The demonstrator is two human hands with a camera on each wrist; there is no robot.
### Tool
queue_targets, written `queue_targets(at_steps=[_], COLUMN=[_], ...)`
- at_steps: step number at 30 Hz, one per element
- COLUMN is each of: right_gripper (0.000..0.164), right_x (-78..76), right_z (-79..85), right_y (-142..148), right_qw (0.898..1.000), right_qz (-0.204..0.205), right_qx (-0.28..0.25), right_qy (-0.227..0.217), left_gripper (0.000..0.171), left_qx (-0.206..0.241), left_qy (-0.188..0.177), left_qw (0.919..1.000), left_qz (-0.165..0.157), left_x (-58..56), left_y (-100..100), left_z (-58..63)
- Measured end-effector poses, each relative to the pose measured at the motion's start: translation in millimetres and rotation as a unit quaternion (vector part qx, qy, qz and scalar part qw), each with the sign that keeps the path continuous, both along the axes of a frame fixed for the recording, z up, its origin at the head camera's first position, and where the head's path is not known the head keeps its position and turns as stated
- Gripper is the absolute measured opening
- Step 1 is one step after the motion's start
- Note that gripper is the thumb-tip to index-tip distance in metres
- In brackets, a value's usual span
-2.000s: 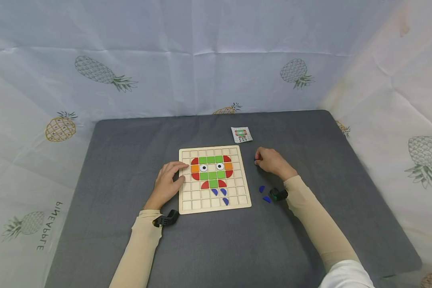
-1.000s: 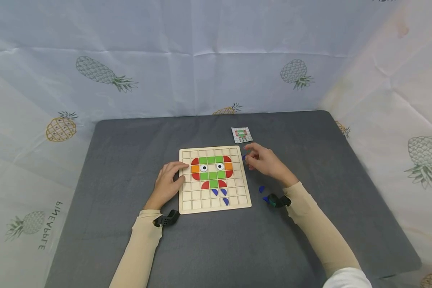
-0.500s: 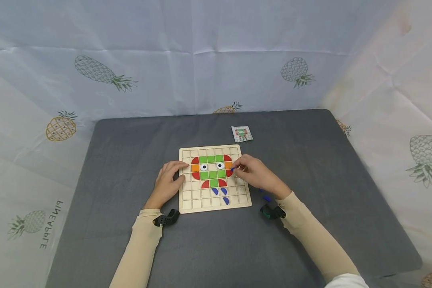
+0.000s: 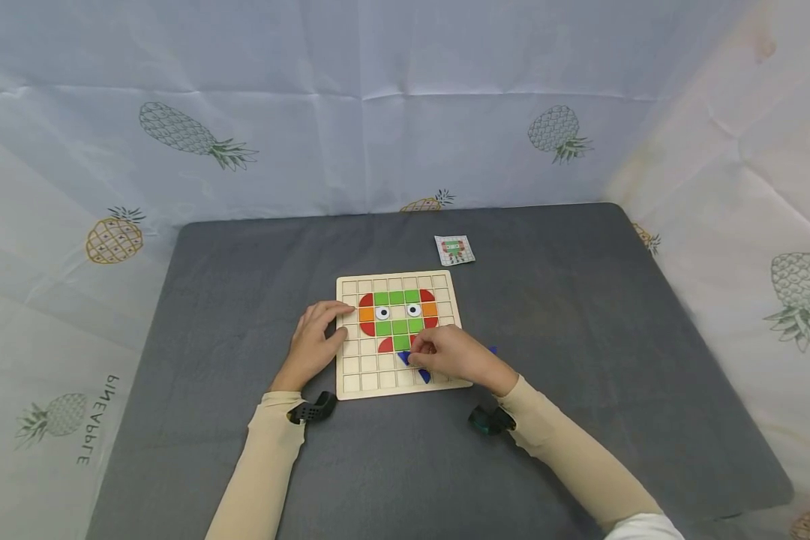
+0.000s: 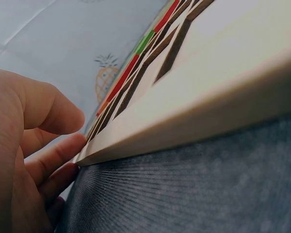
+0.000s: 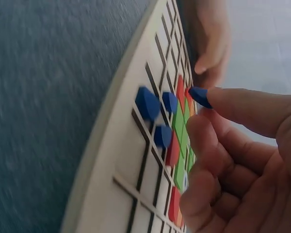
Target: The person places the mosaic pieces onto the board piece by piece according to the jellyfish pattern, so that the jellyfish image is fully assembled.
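Observation:
A square wooden grid board point(image 4: 349, 367) lies on the table, bearing red, green and orange tiles and two round eye tiles point(image 4: 382, 313) that form a face. My left hand point(image 4: 309, 346) rests at its left edge, fingers extended and fingertips at the rim. Over the lower part of the board, my right hand point(image 4: 457, 355) pinches a blue half-round tile point(image 6: 201, 97) between thumb and index finger. In the right wrist view three blue tiles point(image 6: 148, 103) sit on the grid just below the red and green ones. The right hand partly covers them in the head view.
A small printed card point(image 4: 454, 250) showing a similar face lies behind the board. At the board's right, part of a loose blue tile point(image 4: 493, 350) shows past the right wrist. Pineapple-print cloth point(image 4: 378, 150) hangs around the grey table point(image 4: 243, 262).
With a blue tile in its fingers, my right hand has come from the table right of the board leftward and nearer, over the lower grid. The left hand has stayed in place.

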State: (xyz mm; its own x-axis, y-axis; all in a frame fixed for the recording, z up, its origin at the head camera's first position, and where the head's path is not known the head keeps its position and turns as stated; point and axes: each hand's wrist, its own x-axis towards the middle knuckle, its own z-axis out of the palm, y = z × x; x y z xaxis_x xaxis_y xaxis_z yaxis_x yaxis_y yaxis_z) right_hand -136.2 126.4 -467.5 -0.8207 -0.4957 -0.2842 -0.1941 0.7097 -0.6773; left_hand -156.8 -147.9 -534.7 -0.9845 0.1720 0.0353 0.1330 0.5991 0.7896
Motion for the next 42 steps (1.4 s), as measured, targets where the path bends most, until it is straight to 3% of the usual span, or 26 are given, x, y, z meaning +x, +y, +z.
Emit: queue_targets(at_steps=[12, 23, 31, 36, 42], right_gripper=[0.016, 0.027, 0.005, 0.008, 0.007], right_x=[11.7, 16.3, 17.3, 18.4, 17.3], right_z=[0.8, -0.8, -3.7, -9.0, -8.0], right_y=[-14, -23, -29, -29, -23], right_qw=[0.998, 0.993, 0.990, 0.986, 0.989], right_qz=[0.028, 0.035, 0.043, 0.056, 0.036], right_qx=[0.048, 0.103, 0.089, 0.103, 0.095], right_qy=[0.005, 0.041, 0.100, 0.117, 0.111], left_gripper=[0.038, 0.039, 0.039, 0.038, 0.039], left_qx=[0.000, 0.000, -0.001, -0.003, -0.004], left_qy=[0.001, 0.000, 0.004, 0.003, 0.001], left_qw=[1.0000, 1.0000, 1.0000, 1.0000, 1.0000], left_qz=[0.001, -0.001, -0.002, -0.001, 0.000], left_x=[-0.2, 0.1, -0.6, -0.5, -0.3], left_y=[0, 0, -1, -1, 0], left_z=[0.4, 0.6, -0.1, -0.6, 0.1])
